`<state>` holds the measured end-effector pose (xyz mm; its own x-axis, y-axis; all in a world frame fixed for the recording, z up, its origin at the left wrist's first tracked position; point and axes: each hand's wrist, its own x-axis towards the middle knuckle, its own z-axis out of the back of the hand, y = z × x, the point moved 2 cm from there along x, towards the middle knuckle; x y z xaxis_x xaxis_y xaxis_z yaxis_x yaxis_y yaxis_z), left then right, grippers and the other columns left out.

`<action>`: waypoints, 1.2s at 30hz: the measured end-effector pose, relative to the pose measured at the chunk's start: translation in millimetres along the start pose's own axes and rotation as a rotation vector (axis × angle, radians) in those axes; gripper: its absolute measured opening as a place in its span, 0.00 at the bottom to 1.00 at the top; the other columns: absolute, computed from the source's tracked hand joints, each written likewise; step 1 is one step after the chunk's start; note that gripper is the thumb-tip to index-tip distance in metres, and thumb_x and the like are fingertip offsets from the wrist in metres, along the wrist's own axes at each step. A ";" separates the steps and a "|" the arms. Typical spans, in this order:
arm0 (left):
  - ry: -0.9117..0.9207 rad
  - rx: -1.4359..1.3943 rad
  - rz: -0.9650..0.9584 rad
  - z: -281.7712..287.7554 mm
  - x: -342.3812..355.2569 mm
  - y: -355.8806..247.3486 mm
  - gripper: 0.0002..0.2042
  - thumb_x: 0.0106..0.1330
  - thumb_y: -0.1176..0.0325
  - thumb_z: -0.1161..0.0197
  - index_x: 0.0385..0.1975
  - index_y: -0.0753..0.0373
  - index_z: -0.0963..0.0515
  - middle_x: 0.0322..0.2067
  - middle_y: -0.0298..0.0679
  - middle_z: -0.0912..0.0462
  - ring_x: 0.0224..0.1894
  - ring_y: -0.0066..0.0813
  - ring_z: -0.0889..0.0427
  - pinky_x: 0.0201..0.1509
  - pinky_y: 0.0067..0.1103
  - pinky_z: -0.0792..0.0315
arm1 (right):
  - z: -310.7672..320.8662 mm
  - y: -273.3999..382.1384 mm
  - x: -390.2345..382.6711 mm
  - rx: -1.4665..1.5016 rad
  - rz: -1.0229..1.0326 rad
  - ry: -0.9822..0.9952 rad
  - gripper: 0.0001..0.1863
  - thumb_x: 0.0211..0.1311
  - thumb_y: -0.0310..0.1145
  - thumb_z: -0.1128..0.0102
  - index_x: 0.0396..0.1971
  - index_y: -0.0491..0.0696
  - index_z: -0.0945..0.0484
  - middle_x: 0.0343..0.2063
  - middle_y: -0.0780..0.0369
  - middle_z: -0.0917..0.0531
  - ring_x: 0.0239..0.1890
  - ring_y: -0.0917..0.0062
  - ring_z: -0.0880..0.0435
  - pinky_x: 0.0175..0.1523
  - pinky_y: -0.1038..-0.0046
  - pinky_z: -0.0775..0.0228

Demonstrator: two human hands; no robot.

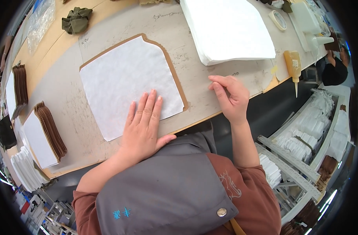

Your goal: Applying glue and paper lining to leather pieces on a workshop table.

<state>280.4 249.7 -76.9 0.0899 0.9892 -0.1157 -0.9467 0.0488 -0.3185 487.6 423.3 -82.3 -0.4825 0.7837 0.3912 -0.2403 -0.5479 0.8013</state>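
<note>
A white sheet [124,84] lies on a slightly larger brown panel [174,69], whose brown edge shows along the top and right sides. My left hand [143,127] rests flat on the sheet's lower part, fingers stretched out and thumb spread toward the table's near edge. To the right of the panel, my right hand [232,98] hovers above the table edge with its fingers curled and the thumb close to the forefinger. Whatever it may hold is hidden or too small to make out. Beyond it lies a thick stack of white sheets [233,33].
A yellow glue bottle [293,64] with a pointed nozzle and a tape roll [278,20] are at the right. Brown panel stacks [49,131] stand at the left. A crumpled olive cloth [77,20] lies at the back. A metal rack [304,156] holds white bundles beside me.
</note>
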 end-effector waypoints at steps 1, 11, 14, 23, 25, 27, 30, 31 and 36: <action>0.004 0.008 -0.003 -3.1 1.2 -4.7 0.51 0.62 0.32 0.45 0.74 0.69 0.48 0.75 0.53 0.50 0.78 0.51 0.51 0.77 0.45 0.56 | -0.7 0.0 -1.4 0.005 -0.002 -0.008 0.07 0.62 0.21 0.36 0.39 0.44 0.15 0.24 0.64 0.14 0.27 0.77 0.19 0.36 0.77 0.29; -0.126 -0.074 -0.013 -1.9 -2.9 -9.0 0.52 0.62 0.36 0.41 0.74 0.70 0.52 0.76 0.55 0.52 0.78 0.54 0.53 0.77 0.45 0.55 | 2.9 -1.0 -1.6 -0.008 0.030 -0.039 0.06 0.62 0.23 0.36 0.38 0.45 0.14 0.24 0.65 0.15 0.26 0.78 0.20 0.34 0.77 0.29; -0.064 0.030 0.014 -3.0 -8.6 -11.9 0.52 0.62 0.36 0.40 0.74 0.70 0.51 0.76 0.55 0.52 0.78 0.54 0.53 0.77 0.45 0.55 | 2.4 -1.6 -1.0 0.013 0.025 -0.050 0.06 0.62 0.23 0.36 0.38 0.44 0.14 0.24 0.65 0.15 0.26 0.78 0.20 0.33 0.77 0.29; -0.062 -0.037 -0.142 -11.5 28.3 -44.3 0.50 0.64 0.35 0.42 0.74 0.68 0.49 0.75 0.54 0.50 0.77 0.50 0.49 0.76 0.42 0.49 | 0.5 -2.6 2.1 0.054 0.008 -0.085 0.06 0.61 0.23 0.36 0.38 0.44 0.14 0.24 0.64 0.15 0.25 0.77 0.20 0.32 0.76 0.30; -0.074 -0.119 -0.162 -6.5 31.2 -41.4 0.50 0.64 0.35 0.43 0.75 0.69 0.51 0.75 0.54 0.51 0.77 0.51 0.50 0.76 0.43 0.50 | 0.7 -0.6 1.8 0.062 0.017 -0.087 0.06 0.61 0.23 0.36 0.37 0.44 0.14 0.23 0.64 0.15 0.25 0.77 0.20 0.32 0.76 0.30; -0.089 -0.344 -0.205 6.2 27.1 -32.4 0.48 0.68 0.38 0.45 0.75 0.71 0.55 0.75 0.59 0.55 0.78 0.55 0.55 0.77 0.45 0.53 | 2.0 2.4 0.6 -0.015 0.016 -0.067 0.06 0.61 0.22 0.36 0.38 0.44 0.14 0.23 0.64 0.15 0.25 0.75 0.20 0.31 0.74 0.30; -0.123 -0.148 -0.043 22.8 38.2 7.1 0.45 0.70 0.45 0.45 0.75 0.70 0.57 0.76 0.56 0.56 0.79 0.53 0.58 0.78 0.44 0.57 | 5.0 4.7 0.3 -0.014 0.043 -0.073 0.07 0.60 0.21 0.36 0.37 0.44 0.15 0.22 0.63 0.16 0.24 0.73 0.20 0.31 0.73 0.31; -0.132 -0.019 0.084 25.4 43.4 23.4 0.45 0.70 0.47 0.44 0.75 0.70 0.56 0.76 0.55 0.56 0.79 0.52 0.58 0.79 0.44 0.58 | 6.6 4.8 -1.0 -0.017 0.029 -0.068 0.07 0.59 0.21 0.36 0.37 0.44 0.15 0.22 0.63 0.16 0.24 0.73 0.20 0.31 0.72 0.31; -0.160 0.104 0.228 22.1 80.5 73.2 0.42 0.70 0.50 0.43 0.75 0.69 0.53 0.77 0.53 0.55 0.79 0.49 0.57 0.79 0.42 0.59 | 6.8 2.5 0.3 -0.025 0.041 -0.046 0.07 0.58 0.21 0.34 0.37 0.45 0.15 0.25 0.62 0.16 0.25 0.71 0.20 0.32 0.71 0.30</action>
<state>211.5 335.9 -88.8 -0.1710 0.9851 -0.0205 -0.9642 -0.1716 -0.2020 492.6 424.1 -77.1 -0.4528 0.7731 0.4441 -0.2428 -0.5862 0.7729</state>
